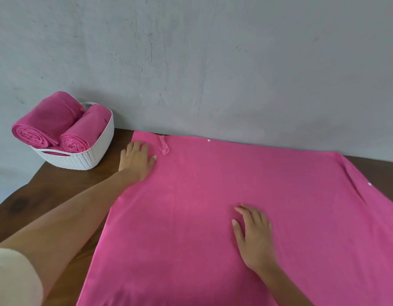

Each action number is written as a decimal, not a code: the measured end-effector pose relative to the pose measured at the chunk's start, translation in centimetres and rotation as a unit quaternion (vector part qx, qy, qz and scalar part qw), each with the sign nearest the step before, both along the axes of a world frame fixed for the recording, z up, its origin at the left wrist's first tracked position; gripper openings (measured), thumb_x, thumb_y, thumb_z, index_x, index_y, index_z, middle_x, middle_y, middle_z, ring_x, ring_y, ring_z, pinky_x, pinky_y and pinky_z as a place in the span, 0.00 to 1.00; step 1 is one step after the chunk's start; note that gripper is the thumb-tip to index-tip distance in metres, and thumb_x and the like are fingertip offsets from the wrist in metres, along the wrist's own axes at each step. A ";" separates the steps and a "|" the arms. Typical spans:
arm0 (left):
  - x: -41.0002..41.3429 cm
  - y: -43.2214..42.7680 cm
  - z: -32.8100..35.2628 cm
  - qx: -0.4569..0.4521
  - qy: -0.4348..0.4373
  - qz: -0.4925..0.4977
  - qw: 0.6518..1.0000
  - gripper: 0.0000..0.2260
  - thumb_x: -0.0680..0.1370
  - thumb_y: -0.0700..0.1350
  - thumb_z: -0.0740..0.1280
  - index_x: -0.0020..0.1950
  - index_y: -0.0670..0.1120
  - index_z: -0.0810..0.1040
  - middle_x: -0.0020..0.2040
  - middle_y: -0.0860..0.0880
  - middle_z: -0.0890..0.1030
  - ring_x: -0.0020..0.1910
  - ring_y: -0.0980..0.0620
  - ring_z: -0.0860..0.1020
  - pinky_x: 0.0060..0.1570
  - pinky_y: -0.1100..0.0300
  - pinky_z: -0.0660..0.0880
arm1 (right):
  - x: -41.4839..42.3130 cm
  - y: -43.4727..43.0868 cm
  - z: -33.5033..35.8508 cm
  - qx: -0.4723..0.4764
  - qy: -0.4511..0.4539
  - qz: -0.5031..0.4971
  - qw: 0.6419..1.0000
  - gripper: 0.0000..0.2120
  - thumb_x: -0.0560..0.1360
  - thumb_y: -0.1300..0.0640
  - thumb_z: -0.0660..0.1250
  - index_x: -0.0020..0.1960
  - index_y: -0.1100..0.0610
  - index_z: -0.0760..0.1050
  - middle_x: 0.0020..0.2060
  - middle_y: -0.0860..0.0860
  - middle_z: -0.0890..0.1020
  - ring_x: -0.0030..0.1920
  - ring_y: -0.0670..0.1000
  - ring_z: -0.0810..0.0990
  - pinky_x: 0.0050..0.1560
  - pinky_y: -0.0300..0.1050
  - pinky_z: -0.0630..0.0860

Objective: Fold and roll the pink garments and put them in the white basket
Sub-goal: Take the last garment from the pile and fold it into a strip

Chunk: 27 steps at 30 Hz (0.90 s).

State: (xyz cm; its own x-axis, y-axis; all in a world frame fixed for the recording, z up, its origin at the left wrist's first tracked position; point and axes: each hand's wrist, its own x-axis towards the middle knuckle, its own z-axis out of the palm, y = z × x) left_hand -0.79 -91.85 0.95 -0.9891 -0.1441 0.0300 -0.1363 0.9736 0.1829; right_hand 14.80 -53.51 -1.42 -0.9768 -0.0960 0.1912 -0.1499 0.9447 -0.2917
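Grey, scuffed wall fills the upper half of our head view, and below it we see a dark wooden table. Spread flat over most of that table lies a pink garment, its far edge along the wall and its near part cut off at the bottom of the picture. Our left hand lies palm down on the garment's far left corner, fingers straight and slightly spread, gripping nothing. Our right hand rests flat near the cloth's middle, fingers likewise extended. A small pink tab sits just beside the left hand, and a white dot marks the far edge. At the table's far left stands the white basket, holding two rolled pink garments side by side; a third peeks out beneath them. A cream sleeve covers our left upper arm.
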 end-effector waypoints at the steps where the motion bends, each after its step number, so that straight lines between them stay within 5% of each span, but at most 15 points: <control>1: -0.2 0.2 -0.2 0.007 -0.007 -0.013 1.000 0.27 0.83 0.60 0.56 0.77 0.45 0.66 0.77 0.42 0.64 0.76 0.40 0.61 0.72 0.40 0.62 | 0.0 0.0 0.1 -0.003 -0.003 -0.001 1.000 0.20 0.82 0.42 0.52 0.69 0.46 0.73 0.68 0.40 0.72 0.69 0.47 0.68 0.70 0.48 0.64; 8: -1.8 -0.6 -1.0 -0.002 -0.049 -0.033 0.998 0.34 0.81 0.68 0.43 0.83 0.51 0.51 0.84 0.47 0.50 0.82 0.44 0.48 0.79 0.43 0.49 | 0.1 -0.1 0.1 0.005 -0.012 -0.006 1.000 0.21 0.82 0.41 0.51 0.69 0.45 0.72 0.69 0.39 0.71 0.69 0.45 0.67 0.69 0.47 0.66; 12: -2.2 -0.1 -0.5 0.000 -0.037 -0.017 0.999 0.32 0.82 0.66 0.50 0.80 0.48 0.61 0.81 0.43 0.59 0.79 0.40 0.57 0.77 0.42 0.55 | 0.1 0.0 0.1 0.000 -0.017 -0.003 1.000 0.18 0.83 0.43 0.55 0.69 0.45 0.72 0.69 0.38 0.70 0.69 0.45 0.66 0.69 0.46 0.65; 16: -0.7 2.0 0.8 -0.015 0.041 -0.005 0.999 0.24 0.82 0.59 0.60 0.70 0.44 0.73 0.67 0.39 0.75 0.66 0.36 0.73 0.66 0.42 0.69 | -0.1 0.2 -0.1 -0.029 -0.013 0.005 0.999 0.20 0.81 0.41 0.53 0.68 0.45 0.73 0.68 0.38 0.72 0.68 0.45 0.68 0.68 0.45 0.64; 27: 6.7 13.3 2.0 0.035 0.111 -0.119 0.986 0.20 0.82 0.54 0.64 0.69 0.43 0.74 0.63 0.42 0.77 0.60 0.39 0.76 0.60 0.44 0.73 | 5.0 8.5 0.7 -0.118 -0.011 -0.008 0.993 0.13 0.81 0.46 0.62 0.63 0.46 0.76 0.62 0.38 0.75 0.66 0.43 0.70 0.69 0.49 0.67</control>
